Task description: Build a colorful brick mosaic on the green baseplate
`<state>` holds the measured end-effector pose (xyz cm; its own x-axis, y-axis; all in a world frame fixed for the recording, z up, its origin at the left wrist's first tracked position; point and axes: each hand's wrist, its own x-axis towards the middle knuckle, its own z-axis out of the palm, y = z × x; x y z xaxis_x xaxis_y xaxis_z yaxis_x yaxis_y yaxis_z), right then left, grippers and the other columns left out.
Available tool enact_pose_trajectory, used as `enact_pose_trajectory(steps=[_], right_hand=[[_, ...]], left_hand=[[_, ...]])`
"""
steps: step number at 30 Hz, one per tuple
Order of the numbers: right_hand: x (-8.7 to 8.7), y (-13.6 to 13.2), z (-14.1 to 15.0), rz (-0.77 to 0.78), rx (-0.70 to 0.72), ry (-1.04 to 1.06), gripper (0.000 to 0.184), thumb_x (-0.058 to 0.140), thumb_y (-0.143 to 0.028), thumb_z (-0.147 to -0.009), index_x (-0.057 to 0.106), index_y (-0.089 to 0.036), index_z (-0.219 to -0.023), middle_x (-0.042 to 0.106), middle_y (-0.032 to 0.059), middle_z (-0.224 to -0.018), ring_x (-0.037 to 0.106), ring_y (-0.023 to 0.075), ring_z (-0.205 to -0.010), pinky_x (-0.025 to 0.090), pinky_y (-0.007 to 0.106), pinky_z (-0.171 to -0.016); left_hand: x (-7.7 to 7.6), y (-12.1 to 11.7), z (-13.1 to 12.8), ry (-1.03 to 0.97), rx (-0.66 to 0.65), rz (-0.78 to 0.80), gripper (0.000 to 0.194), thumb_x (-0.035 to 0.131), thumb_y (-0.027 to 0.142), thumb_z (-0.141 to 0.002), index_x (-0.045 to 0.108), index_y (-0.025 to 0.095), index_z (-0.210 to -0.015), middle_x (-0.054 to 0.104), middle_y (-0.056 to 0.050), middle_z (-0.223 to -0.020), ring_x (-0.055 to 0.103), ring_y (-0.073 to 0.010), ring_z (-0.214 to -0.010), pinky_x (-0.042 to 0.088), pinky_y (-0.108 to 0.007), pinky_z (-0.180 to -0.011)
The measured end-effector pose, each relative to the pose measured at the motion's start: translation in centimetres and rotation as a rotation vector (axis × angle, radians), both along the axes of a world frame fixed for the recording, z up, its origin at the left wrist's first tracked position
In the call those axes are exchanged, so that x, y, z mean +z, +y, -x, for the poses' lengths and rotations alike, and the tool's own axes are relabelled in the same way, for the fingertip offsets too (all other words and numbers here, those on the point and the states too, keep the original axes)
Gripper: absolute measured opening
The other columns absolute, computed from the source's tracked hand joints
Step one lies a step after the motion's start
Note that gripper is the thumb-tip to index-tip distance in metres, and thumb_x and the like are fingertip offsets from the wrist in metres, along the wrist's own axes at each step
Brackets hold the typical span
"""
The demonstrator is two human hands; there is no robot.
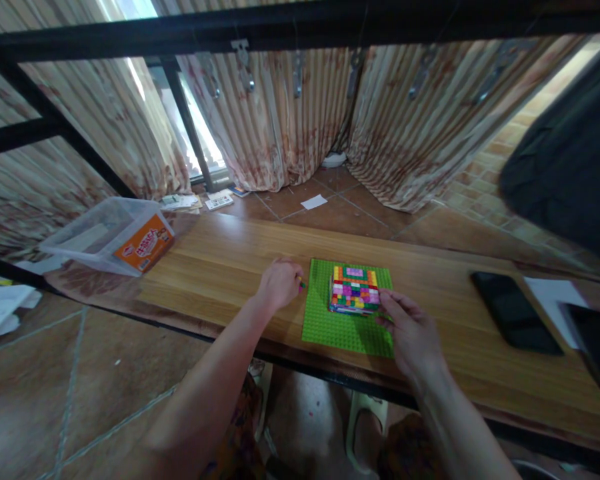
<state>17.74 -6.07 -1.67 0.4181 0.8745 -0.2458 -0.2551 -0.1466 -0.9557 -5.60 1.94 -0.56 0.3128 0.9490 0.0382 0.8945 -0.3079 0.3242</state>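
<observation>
A small building of colourful toy bricks (355, 293) stands on a green studded baseplate (320, 327), with pink, orange, red, white and yellow rows showing. My right hand (414, 327) is at the building's right side, its fingers bent and closed against the upper right end. Just off the plate's left edge, my left hand (279, 283) is closed above the wooden bench. A few small toy bricks (301, 283), green and pink among them, peek out at its fingertips. How many it holds is hidden by the fingers.
A clear plastic box (100, 233) with an orange label stands at the bench's left end. Two dark phones (515, 312) and white paper (550, 300) lie on the right. A black metal bar (300, 27) crosses above the wooden bench (220, 253). Curtains hang behind.
</observation>
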Motion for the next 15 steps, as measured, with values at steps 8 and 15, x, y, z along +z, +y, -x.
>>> enact_pose_trajectory(steps=[8,15], right_hand=[[0.6,0.3,-0.4,-0.001,-0.065,0.012,0.036,0.089,-0.047,-0.051,0.077,-0.022,-0.075,0.073,0.0021,-0.079,0.062,0.014,-0.071,0.044,0.023,-0.057],[0.8,0.2,-0.5,0.003,-0.036,0.015,0.038,0.09,-0.047,-0.048,0.078,-0.02,-0.072,0.071,0.0008,-0.073,0.058,0.0105,-0.065,0.044,0.021,-0.056]], left_hand=[[1.1,-0.6,-0.3,-0.205,0.083,-0.002,0.02,0.051,0.017,-0.093,0.07,0.018,-0.094,0.072,-0.004,-0.08,0.064,-0.0171,-0.072,0.049,-0.029,-0.074],[1.4,-0.2,2.5,-0.15,0.135,0.041,0.021,0.055,0.011,-0.085,0.074,0.018,-0.09,0.076,-0.005,-0.085,0.066,-0.0168,-0.077,0.048,-0.027,-0.074]])
